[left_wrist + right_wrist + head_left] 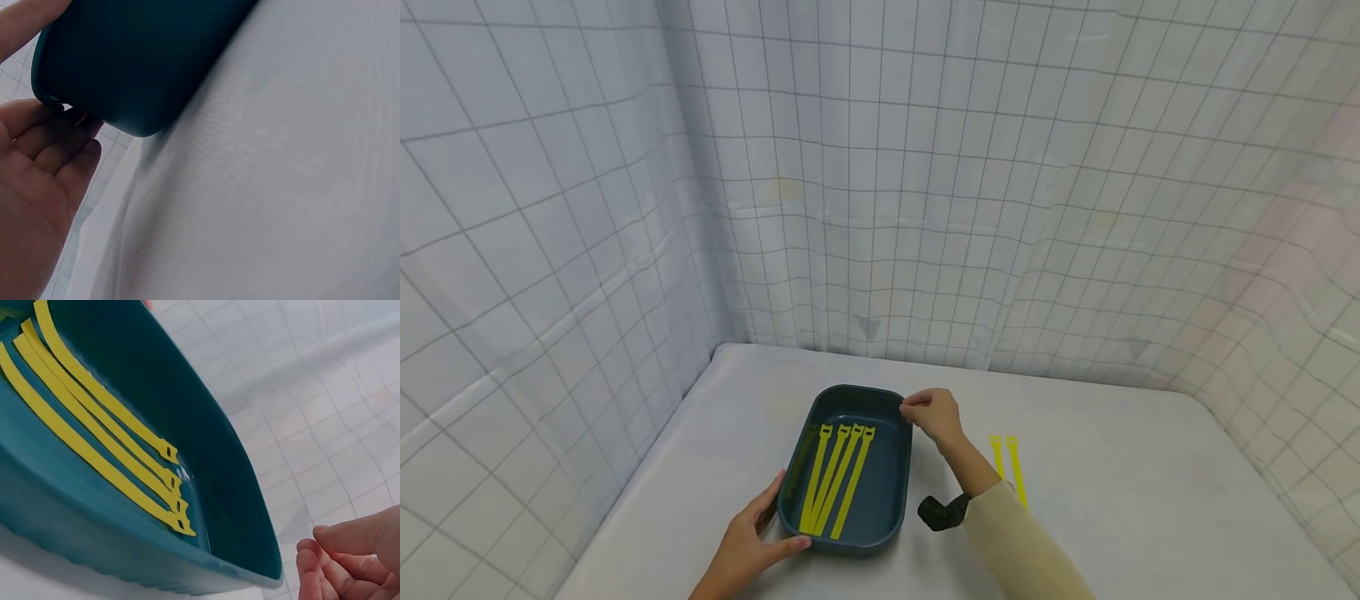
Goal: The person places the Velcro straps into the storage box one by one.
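Head view: tray, four yellow straps contained, gripped at seven o'clock by left hand; right hand closed.

From the head we look forward and down, at the largest distance, over the table to the gridded curtain. The left wrist view brings us near to the outer wall of the tray, while the right wrist view, also close and tilted, lets us look inside it, where we share the yellow strips with the head view.
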A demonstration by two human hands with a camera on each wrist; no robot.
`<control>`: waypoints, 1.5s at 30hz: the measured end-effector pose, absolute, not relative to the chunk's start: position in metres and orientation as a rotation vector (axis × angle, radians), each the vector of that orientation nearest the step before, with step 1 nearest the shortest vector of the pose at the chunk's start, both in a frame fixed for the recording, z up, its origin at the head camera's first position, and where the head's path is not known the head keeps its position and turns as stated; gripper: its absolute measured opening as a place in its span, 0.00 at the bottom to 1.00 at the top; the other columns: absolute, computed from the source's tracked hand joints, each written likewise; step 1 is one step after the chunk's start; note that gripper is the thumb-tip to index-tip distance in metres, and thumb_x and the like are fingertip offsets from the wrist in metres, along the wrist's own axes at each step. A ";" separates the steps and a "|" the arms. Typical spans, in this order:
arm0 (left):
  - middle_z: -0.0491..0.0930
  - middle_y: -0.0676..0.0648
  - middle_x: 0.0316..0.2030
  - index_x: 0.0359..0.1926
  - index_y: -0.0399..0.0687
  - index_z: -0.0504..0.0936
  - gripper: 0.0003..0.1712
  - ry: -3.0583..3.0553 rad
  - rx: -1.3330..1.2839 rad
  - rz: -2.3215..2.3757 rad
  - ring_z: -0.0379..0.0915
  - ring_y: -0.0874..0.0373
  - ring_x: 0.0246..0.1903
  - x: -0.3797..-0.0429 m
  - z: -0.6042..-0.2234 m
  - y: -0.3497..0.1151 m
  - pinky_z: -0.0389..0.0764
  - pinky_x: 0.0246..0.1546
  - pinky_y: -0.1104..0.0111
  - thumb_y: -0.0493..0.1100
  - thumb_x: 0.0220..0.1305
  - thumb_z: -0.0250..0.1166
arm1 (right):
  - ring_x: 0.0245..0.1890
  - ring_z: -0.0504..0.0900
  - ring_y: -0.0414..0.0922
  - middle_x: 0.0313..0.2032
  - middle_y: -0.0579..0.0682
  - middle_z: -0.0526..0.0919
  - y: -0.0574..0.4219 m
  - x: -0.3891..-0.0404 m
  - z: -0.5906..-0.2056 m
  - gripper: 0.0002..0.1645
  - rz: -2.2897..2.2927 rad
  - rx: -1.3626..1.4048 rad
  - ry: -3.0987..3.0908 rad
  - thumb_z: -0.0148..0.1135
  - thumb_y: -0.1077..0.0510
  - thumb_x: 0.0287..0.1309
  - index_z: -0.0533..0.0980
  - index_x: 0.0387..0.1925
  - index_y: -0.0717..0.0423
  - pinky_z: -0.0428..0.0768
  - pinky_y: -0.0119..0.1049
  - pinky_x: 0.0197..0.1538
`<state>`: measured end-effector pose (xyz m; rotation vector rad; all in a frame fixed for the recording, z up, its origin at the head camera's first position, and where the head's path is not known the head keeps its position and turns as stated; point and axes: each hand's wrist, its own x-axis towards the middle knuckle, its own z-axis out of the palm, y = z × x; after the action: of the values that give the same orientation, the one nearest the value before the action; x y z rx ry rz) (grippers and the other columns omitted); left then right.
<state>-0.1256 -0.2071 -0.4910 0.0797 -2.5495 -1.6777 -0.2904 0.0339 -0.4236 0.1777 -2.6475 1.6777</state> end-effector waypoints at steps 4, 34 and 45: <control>0.58 0.39 0.65 0.67 0.36 0.57 0.55 -2.546 0.072 -1.675 0.55 0.46 0.63 -0.126 -0.492 -0.206 0.65 0.58 0.58 0.48 0.42 0.76 | 0.26 0.81 0.44 0.25 0.52 0.82 0.046 -0.291 -0.426 0.07 1.684 0.121 -2.633 0.64 0.63 0.52 0.81 0.31 0.66 0.82 0.39 0.35; 0.59 0.38 0.64 0.67 0.36 0.58 0.54 -2.544 0.061 -1.676 0.55 0.46 0.63 -0.125 -0.492 -0.208 0.65 0.58 0.58 0.48 0.42 0.76 | 0.29 0.81 0.47 0.28 0.54 0.82 0.134 -0.288 -0.459 0.10 1.507 -0.131 -2.676 0.63 0.63 0.52 0.79 0.34 0.69 0.81 0.39 0.35; 0.58 0.39 0.65 0.67 0.38 0.57 0.53 -2.522 0.054 -1.724 0.55 0.47 0.63 -0.125 -0.491 -0.209 0.64 0.59 0.59 0.47 0.43 0.75 | 0.29 0.81 0.48 0.28 0.55 0.82 0.168 -0.287 -0.465 0.11 1.473 -0.229 -2.664 0.63 0.64 0.52 0.79 0.35 0.70 0.81 0.36 0.33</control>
<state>-0.1251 -0.2087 -0.4912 0.0540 -2.5218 -1.7243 -0.2869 0.1677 -0.4648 -0.2288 -2.6644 1.4735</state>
